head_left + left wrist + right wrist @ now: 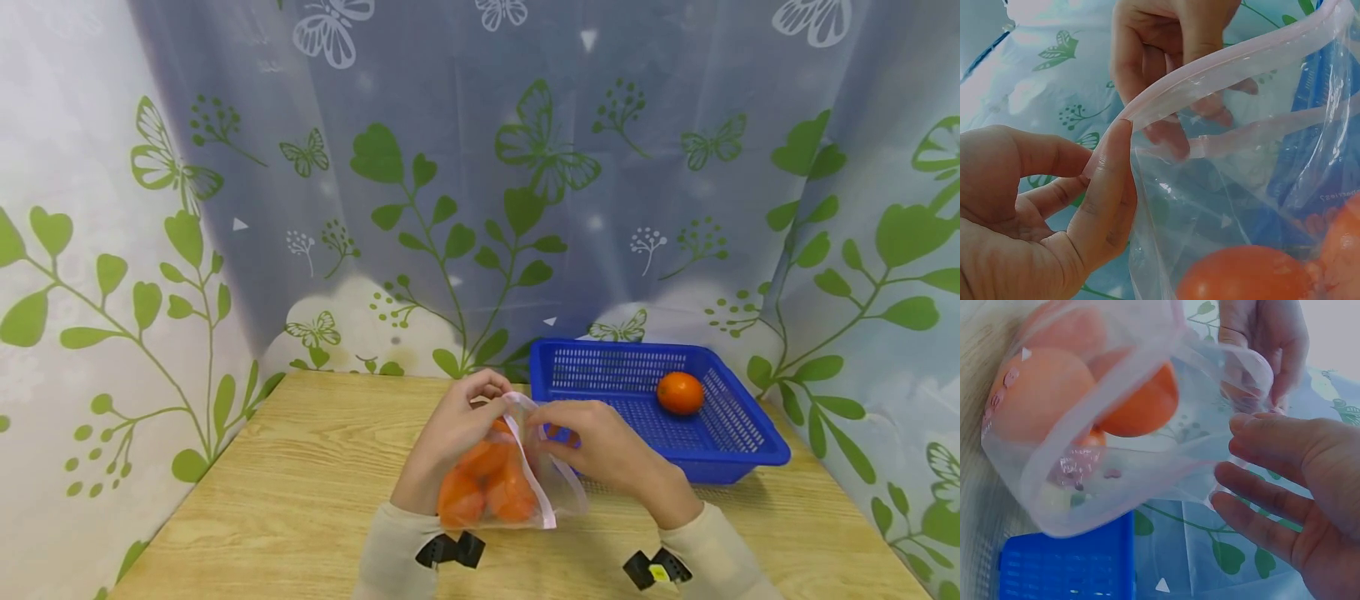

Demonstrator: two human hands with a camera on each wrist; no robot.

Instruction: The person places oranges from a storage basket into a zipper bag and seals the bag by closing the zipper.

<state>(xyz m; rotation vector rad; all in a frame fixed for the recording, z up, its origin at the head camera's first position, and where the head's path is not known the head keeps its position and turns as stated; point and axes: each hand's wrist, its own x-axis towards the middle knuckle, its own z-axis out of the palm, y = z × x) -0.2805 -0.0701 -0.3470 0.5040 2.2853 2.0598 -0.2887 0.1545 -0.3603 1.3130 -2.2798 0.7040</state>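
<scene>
A clear zip bag (543, 483) with a pale pink edge holds several oranges (510, 496) above the wooden table. My left hand (468, 417) pinches one corner of the bag's rim between thumb and fingers, seen closely in the left wrist view. At the bag's mouth, my right hand (600, 437) has its fingers spread and fairly straight, touching the plastic. Through the bag's clear wall, its fingertips (1175, 140) show in the left wrist view. The mouth gapes, with the two pink edges apart. In the right wrist view, printing partly covers an orange (1041, 394).
A blue plastic basket (738, 458) stands at the back right, close to my right hand, with one orange (680, 393) inside. Beneath is a wood-grain table (300, 467). A leaf-and-butterfly patterned curtain (450, 208) encloses the back and sides.
</scene>
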